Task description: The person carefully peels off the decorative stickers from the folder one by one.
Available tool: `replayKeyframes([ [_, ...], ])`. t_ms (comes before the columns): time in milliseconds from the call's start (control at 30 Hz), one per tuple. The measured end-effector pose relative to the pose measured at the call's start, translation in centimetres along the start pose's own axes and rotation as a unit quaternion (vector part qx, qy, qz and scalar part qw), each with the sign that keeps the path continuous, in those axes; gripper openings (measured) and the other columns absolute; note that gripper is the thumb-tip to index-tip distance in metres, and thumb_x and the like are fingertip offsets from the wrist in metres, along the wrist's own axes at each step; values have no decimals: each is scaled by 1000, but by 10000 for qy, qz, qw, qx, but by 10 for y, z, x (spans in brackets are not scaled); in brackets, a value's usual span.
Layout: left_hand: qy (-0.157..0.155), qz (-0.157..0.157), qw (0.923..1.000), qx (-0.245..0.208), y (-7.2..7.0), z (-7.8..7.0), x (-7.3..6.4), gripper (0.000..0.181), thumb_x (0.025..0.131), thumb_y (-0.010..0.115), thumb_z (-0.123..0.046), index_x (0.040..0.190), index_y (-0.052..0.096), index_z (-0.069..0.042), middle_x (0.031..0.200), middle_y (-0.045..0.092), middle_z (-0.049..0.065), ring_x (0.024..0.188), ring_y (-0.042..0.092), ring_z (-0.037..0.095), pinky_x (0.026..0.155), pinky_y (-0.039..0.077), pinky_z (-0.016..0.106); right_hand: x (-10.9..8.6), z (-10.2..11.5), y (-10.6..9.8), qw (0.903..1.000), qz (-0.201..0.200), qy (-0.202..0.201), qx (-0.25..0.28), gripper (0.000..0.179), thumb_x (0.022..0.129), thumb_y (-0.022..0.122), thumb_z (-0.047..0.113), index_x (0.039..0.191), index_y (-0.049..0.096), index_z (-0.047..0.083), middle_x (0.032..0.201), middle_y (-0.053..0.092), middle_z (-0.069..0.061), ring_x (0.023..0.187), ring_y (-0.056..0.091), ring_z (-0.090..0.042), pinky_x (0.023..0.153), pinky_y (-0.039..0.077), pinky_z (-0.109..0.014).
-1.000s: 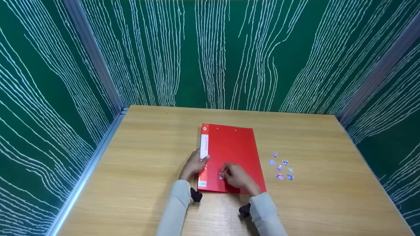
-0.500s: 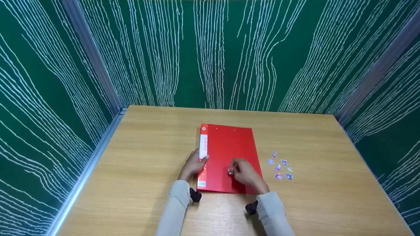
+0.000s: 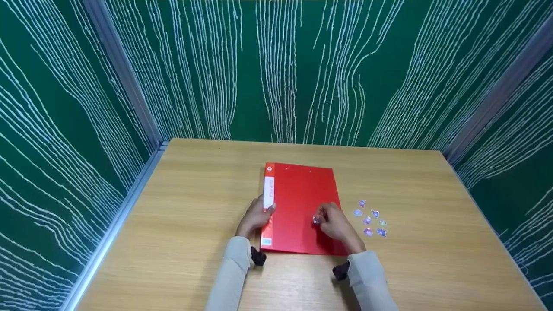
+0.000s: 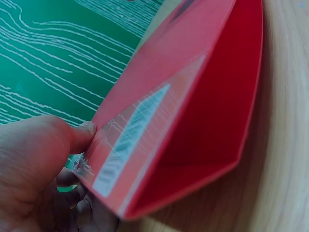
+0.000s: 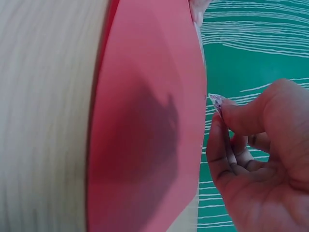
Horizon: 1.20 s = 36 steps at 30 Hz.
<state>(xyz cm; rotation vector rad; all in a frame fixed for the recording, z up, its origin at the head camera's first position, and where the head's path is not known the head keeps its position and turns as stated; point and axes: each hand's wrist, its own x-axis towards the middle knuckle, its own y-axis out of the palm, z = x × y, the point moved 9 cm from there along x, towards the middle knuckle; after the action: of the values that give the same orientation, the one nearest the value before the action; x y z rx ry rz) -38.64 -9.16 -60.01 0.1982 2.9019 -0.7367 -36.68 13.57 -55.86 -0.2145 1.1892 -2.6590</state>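
A red file folder (image 3: 302, 203) lies closed on the table, with a white label on its spine. At the spine, my left hand (image 3: 255, 216) grips the folder, thumb on top and fingers along the side. The left wrist view shows that thumb (image 4: 82, 135) beside a barcode label (image 4: 130, 140) and the folder's open lower end. Over the right part of the cover, my right hand (image 3: 335, 222) pinches a small sticker (image 5: 218, 102) between thumb and forefinger. In the right wrist view the sticker is apart from the cover, and the hand's shadow falls on the red surface.
Several small purple and pink stickers (image 3: 367, 220) lie scattered on the table right of the folder. The wooden table (image 3: 194, 185) is bounded by green walls (image 3: 276, 86) with white wavy lines.
My right hand has moved right and slightly away from me across the cover, still pinching the sticker. The left hand and folder have stayed in place.
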Motion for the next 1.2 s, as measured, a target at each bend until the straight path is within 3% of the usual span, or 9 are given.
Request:
replayKeyframes([
  [100, -102, 53, 9999, -49, 1, 2, 0, 60, 102, 54, -31, 154, 32, -10, 125, 51, 18, 113, 54, 29, 104, 45, 48, -1, -5, -4, 9999, -39, 109, -55, 7, 89, 62, -2, 91, 61, 4, 93, 54, -7, 81, 50, -17, 74, 44, -30],
  [233, 35, 1, 10000, 19, -1, 0, 1, 59, 102, 55, -29, 153, 34, -8, 126, 52, 19, 112, 53, 30, 105, 44, 48, -1, -9, -12, 9997, -232, 82, -12, 8, 90, 62, -4, 91, 61, 4, 91, 59, -8, 81, 53, -18, 75, 47, -32],
  [467, 117, -19, 9999, 113, -1, -1, 1, 57, 102, 53, -28, 152, 35, -5, 124, 52, 19, 109, 54, 29, 101, 46, 47, -4, -24, -24, 9982, -434, 394, 152, 6, 92, 60, -3, 93, 62, 3, 88, 62, -8, 78, 54, -17, 65, 45, -25],
  [700, 760, -196, 9962, 366, -4, -13, 0, 50, 100, 55, -20, 143, 43, 3, 117, 57, 24, 110, 53, 33, 103, 45, 50, -7, -33, -42, 9962, -804, 314, 152, 5, 91, 63, -3, 95, 60, -1, 89, 63, -13, 74, 54, -18, 62, 43, -22],
  [1000, 122, -45, 9998, 161, -2, -5, -3, 57, 102, 53, -29, 151, 36, -6, 126, 52, 21, 115, 54, 32, 106, 45, 50, -14, -52, -63, 9924, -1100, 541, 89, 8, 94, 63, 6, 99, 61, 1, 88, 63, -13, 78, 55, -22, 71, 46, -30],
  [1200, 146, -83, 9996, 208, -3, -7, -3, 56, 102, 53, -29, 151, 37, -5, 124, 53, 21, 112, 55, 32, 105, 45, 50, -21, -60, -79, 9913, -1202, 533, 92, 16, 96, 61, 6, 108, 56, -4, 90, 64, -17, 77, 55, -21, 68, 45, -25],
])
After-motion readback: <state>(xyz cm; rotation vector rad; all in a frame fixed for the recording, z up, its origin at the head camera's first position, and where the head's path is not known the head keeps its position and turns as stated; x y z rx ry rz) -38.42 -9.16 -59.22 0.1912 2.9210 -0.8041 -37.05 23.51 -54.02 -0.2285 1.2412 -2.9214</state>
